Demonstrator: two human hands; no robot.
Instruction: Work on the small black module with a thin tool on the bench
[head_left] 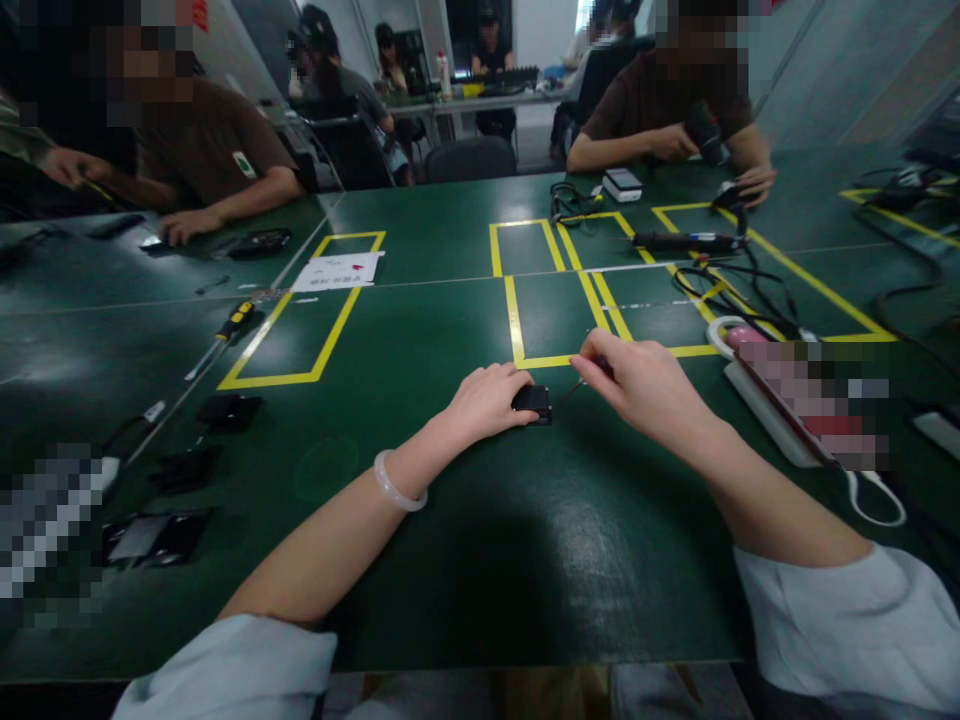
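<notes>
My left hand is closed over a small black rectangular part, gripping it by its edges against the green tabletop. To the right of the part, my right hand pinches a thin tool with a slender metal shaft. The tool's tip points down and left toward the part, with a small gap that seems to separate them. Most of its dark handle is hidden in my fingers, so its exact kind does not show.
Left of me lie several black parts, a yellow-and-black screwdriver and a paper label. To the right are a pouch-like item with a strap, tangled cables and a black electric screwdriver. People sit across the table.
</notes>
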